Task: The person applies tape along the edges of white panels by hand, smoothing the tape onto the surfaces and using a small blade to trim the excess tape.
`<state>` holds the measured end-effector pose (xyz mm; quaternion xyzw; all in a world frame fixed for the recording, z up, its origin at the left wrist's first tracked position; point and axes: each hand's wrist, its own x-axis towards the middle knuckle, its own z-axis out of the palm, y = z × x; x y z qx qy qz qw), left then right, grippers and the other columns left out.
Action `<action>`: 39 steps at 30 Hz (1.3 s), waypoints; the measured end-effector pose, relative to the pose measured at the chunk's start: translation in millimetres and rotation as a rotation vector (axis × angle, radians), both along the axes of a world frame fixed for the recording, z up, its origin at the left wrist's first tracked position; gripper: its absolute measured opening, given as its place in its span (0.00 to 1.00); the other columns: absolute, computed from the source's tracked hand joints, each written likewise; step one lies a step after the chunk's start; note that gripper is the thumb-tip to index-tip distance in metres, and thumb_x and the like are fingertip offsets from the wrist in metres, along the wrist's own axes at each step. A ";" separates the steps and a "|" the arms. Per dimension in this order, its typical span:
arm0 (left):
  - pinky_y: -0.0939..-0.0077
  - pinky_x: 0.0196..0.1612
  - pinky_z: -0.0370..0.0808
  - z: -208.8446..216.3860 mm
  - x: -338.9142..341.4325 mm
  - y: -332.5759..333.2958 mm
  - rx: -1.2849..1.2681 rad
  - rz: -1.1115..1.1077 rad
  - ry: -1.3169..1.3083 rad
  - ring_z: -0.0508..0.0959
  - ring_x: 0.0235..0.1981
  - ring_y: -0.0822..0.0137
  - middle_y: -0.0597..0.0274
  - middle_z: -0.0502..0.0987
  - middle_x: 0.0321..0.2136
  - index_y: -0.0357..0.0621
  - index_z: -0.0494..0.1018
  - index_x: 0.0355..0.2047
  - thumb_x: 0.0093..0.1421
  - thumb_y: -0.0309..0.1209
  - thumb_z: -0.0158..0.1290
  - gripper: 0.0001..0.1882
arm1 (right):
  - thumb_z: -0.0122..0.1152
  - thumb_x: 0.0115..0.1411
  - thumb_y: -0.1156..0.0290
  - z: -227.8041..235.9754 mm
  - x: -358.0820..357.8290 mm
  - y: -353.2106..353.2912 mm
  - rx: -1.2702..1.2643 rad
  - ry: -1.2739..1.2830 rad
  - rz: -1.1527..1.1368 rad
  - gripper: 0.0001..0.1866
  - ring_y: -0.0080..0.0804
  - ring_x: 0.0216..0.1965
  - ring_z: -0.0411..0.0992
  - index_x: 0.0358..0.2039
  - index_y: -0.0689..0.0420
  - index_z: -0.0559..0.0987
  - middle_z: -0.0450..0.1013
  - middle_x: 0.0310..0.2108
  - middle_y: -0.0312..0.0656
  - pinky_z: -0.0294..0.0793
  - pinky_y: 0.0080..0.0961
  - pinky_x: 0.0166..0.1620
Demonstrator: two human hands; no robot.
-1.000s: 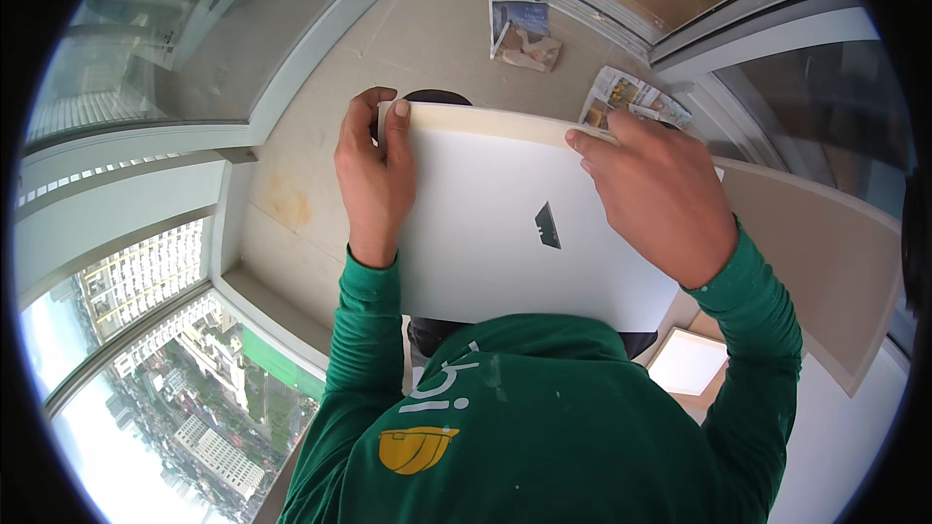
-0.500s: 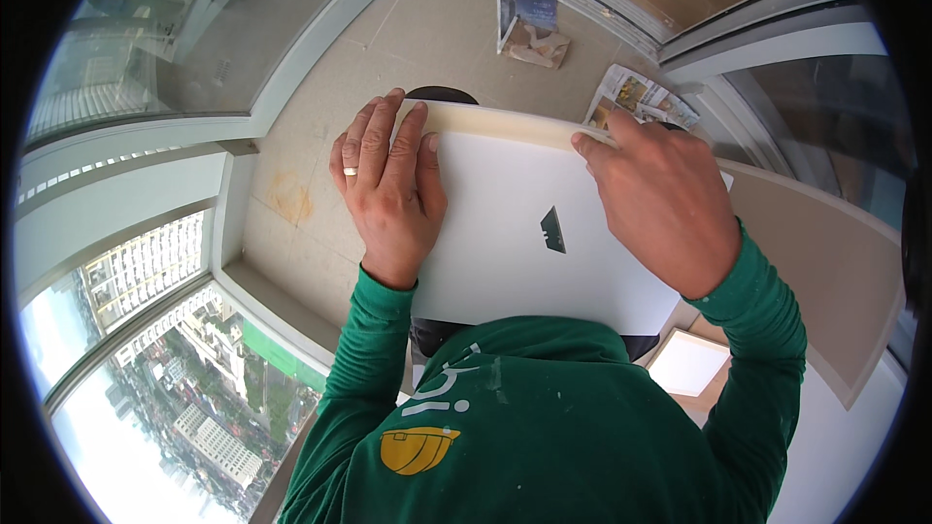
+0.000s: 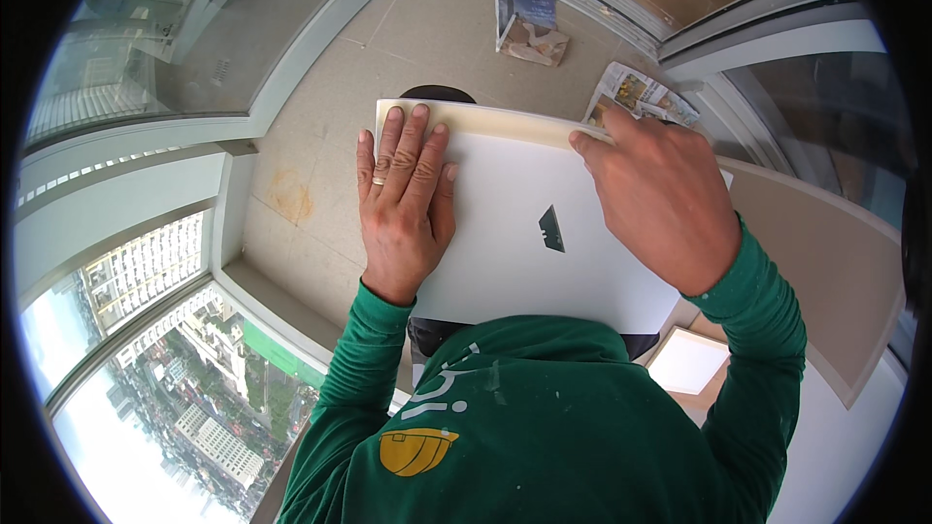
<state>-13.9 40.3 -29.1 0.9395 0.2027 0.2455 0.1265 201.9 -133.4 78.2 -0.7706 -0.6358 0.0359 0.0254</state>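
Observation:
A white board (image 3: 500,223) lies across my lap, with a cream edge strip (image 3: 495,122) along its far side. My left hand (image 3: 403,209) rests flat on the board's left part, fingers stretched out and slightly apart, the fingertips on the strip. At the far right, my right hand (image 3: 665,199) is closed, thumb and forefinger pinching the strip; its other fingers are curled out of sight. Between the hands a dark trapezoid utility knife blade (image 3: 551,230) lies loose on the white face.
A large beige panel (image 3: 811,252) leans at my right, with a small white-topped piece (image 3: 687,361) below it. Newspaper sheets (image 3: 641,95) and a printed page (image 3: 530,26) lie on the tiled floor (image 3: 325,126). Windows stand at the left, above a city.
My left hand has slid right and down from the far left corner, flattening on the board and uncovering that corner. The right hand and the blade stay practically where they were.

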 end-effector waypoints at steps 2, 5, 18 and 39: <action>0.40 0.80 0.54 0.4 0.2 -0.3 -0.002 -0.002 0.006 0.69 0.75 0.53 0.56 0.77 0.68 0.49 0.80 0.65 0.71 0.28 0.59 0.22 | 0.70 0.53 0.76 0.0 0.1 0.5 0.000 0.001 0.003 0.10 0.41 0.30 0.84 0.36 0.67 0.88 0.77 0.31 0.50 0.84 0.34 0.33; 0.40 0.80 0.54 1.2 0.4 -0.8 -0.006 -0.004 0.017 0.69 0.75 0.53 0.56 0.77 0.68 0.49 0.80 0.65 0.71 0.28 0.59 0.22 | 0.70 0.53 0.76 -2.2 0.1 0.1 0.003 -0.012 0.001 0.10 0.42 0.30 0.84 0.35 0.66 0.88 0.77 0.31 0.50 0.84 0.35 0.33; 0.42 0.80 0.55 1.1 0.9 -0.4 -0.003 -0.001 0.038 0.69 0.75 0.53 0.56 0.78 0.68 0.48 0.80 0.65 0.72 0.29 0.58 0.22 | 0.70 0.52 0.76 -3.8 1.6 1.1 -0.001 -0.004 0.005 0.07 0.41 0.30 0.83 0.30 0.66 0.87 0.77 0.30 0.51 0.84 0.35 0.33; 0.43 0.82 0.51 6.1 7.7 -7.7 -0.008 -0.059 0.098 0.63 0.79 0.53 0.57 0.72 0.73 0.49 0.76 0.69 0.74 0.34 0.56 0.24 | 0.69 0.52 0.75 -4.3 3.3 1.5 0.027 0.005 -0.004 0.04 0.42 0.30 0.83 0.25 0.63 0.86 0.77 0.29 0.51 0.84 0.36 0.35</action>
